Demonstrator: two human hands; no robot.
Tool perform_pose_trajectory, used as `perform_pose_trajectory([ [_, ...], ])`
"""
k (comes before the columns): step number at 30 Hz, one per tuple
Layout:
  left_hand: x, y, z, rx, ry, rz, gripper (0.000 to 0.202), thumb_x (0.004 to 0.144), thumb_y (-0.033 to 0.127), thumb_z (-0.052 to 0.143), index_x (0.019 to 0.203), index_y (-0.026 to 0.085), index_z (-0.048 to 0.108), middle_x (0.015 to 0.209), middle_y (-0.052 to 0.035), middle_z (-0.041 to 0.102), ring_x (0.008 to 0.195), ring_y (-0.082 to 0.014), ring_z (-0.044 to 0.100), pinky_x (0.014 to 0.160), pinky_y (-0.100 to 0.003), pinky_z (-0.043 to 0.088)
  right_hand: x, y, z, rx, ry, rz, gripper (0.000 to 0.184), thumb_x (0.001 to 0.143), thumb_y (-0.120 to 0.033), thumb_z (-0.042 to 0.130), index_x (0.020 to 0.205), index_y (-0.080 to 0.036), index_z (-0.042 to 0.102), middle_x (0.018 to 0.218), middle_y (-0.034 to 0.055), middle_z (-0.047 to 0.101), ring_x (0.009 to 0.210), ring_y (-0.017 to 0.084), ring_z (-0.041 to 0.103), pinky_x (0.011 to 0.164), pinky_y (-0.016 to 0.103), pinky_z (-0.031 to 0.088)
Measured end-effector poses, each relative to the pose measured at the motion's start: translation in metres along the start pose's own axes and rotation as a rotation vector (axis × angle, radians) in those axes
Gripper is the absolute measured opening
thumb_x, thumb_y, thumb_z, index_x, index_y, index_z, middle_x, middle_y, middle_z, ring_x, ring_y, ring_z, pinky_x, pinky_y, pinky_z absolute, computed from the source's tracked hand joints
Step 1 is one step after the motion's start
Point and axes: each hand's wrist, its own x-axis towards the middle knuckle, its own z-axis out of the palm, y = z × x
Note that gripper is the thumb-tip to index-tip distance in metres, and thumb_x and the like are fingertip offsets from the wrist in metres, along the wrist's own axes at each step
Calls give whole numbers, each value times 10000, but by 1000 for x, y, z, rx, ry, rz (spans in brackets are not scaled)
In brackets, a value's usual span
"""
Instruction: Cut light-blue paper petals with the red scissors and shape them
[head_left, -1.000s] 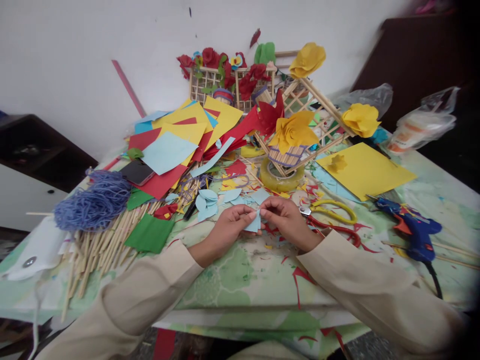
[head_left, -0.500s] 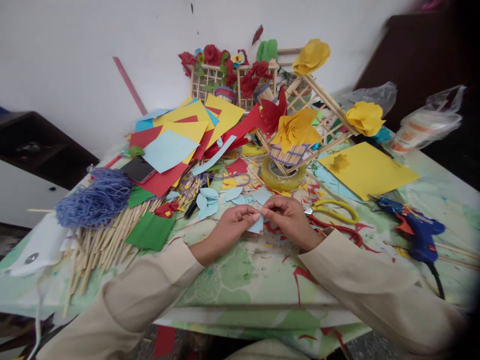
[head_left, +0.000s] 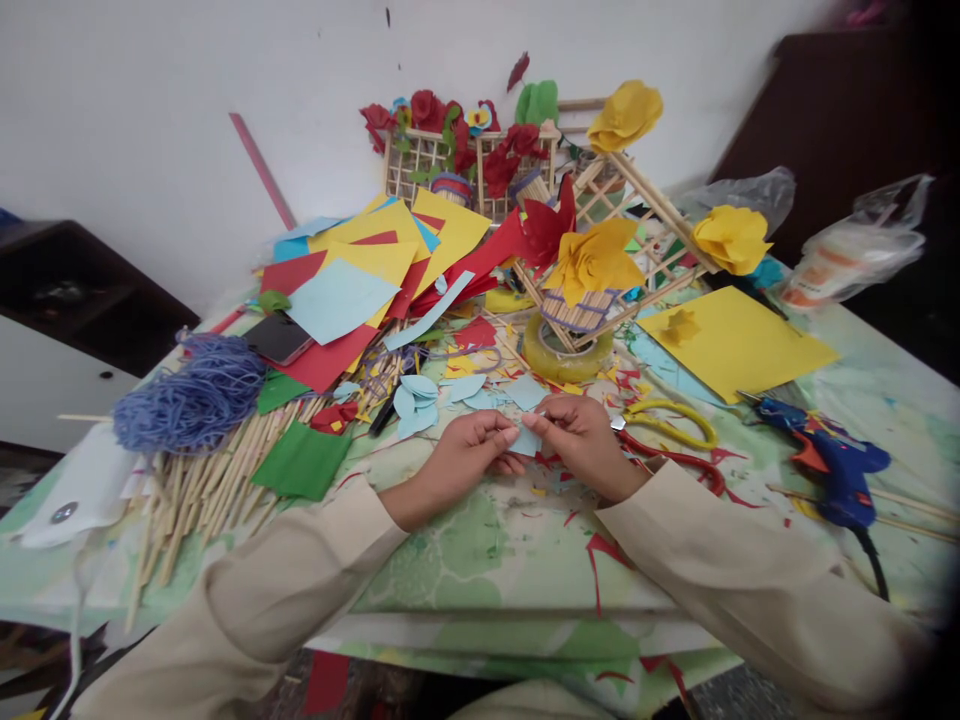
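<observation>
Between my fingertips is a small light blue paper piece (head_left: 529,443). My right hand (head_left: 581,440) pinches its upper edge between thumb and fingers. My left hand (head_left: 472,450) is closed at its left edge, thumb against the bent fingers, some of which lie partly hidden behind. Just beyond the hands rest a squarish blue paper piece (head_left: 523,391) and a small pile of blue paper petals (head_left: 416,405). Close to my right wrist lie scissors with yellow and red handles (head_left: 675,420).
A blue glue gun (head_left: 832,455) and a yellow sheet (head_left: 739,340) lie at right. At left are purple yarn (head_left: 191,395), bamboo sticks (head_left: 202,490) and a phone (head_left: 279,340). A tape roll (head_left: 566,350) sits beneath a stick trellis (head_left: 660,205) with paper flowers. Coloured sheets (head_left: 345,290) are heaped behind.
The blue paper piece between my hands has turned and shifted slightly up and right. My left fingers have spread a little beneath it; both arms stay in place.
</observation>
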Motion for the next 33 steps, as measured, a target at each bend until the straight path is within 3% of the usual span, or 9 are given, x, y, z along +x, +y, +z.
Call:
perform_pose_trajectory([
  [4, -1, 3, -1, -2, -40, 11, 357, 748, 490, 666, 804, 150, 571, 667, -51, 703, 579, -137, 664, 581, -238, 518, 2, 1, -8, 84, 123, 12, 435, 789, -431, 602, 454, -196, 455, 466, -24, 427, 487, 110, 388, 512, 280, 317],
  [7, 3, 4, -6, -26, 38, 46, 344, 765, 477, 650, 821, 144, 584, 731, -69, 717, 603, -135, 662, 586, -239, 516, 7, 7, -24, 172, 443, 69, 407, 784, -417, 610, 480, -213, 432, 479, -30, 392, 474, 115, 340, 487, 286, 295],
  [9, 6, 3, -10, -28, 149, 133, 318, 778, 442, 648, 862, 141, 589, 757, -68, 717, 630, -132, 659, 621, -250, 521, 11, 10, -32, 190, 569, 96, 394, 782, -397, 617, 486, -219, 427, 469, -38, 356, 467, 116, 310, 483, 290, 280],
  [11, 9, 2, -11, 8, 206, 240, 298, 767, 387, 672, 920, 144, 591, 822, -73, 719, 705, -141, 663, 701, -282, 531, 11, 10, -32, 217, 516, 137, 392, 760, -387, 639, 479, -214, 428, 466, -38, 363, 465, 110, 305, 473, 285, 263],
  [16, 4, 0, -4, 286, 64, 395, 466, 669, 252, 761, 1114, 199, 634, 1168, -111, 646, 969, -199, 626, 860, -351, 510, 2, 2, -7, 197, 264, 174, 408, 735, -430, 631, 460, -192, 448, 436, -42, 385, 438, 88, 334, 439, 258, 259],
  [21, -1, 2, -1, 510, 129, 461, 324, 719, 311, 721, 1036, 243, 718, 1065, -87, 713, 997, -248, 634, 954, -398, 444, -1, 0, 2, 198, 145, 212, 440, 730, -491, 622, 456, -189, 460, 408, -45, 401, 414, 83, 350, 422, 243, 293],
  [27, 1, 4, -2, 360, 141, 341, 257, 805, 382, 615, 941, 203, 738, 889, -63, 734, 790, -205, 660, 747, -310, 507, 2, 3, 2, 272, 57, 230, 477, 668, -612, 655, 514, -196, 481, 424, -61, 387, 409, 73, 315, 395, 232, 267],
  [30, 3, 4, -2, 168, 174, 248, 272, 781, 433, 630, 764, 168, 686, 705, -25, 675, 628, -161, 623, 609, -271, 501, 4, 3, 4, 344, 9, 218, 419, 596, -559, 737, 581, -186, 547, 499, -43, 504, 456, 84, 388, 442, 236, 332],
  [33, 6, 2, -2, 37, 191, 196, 294, 762, 449, 650, 711, 164, 599, 633, 10, 627, 555, -132, 599, 594, -265, 503, 4, 4, 6, 389, -41, 226, 362, 576, -478, 776, 652, -178, 590, 601, -14, 602, 522, 106, 475, 499, 251, 394],
])
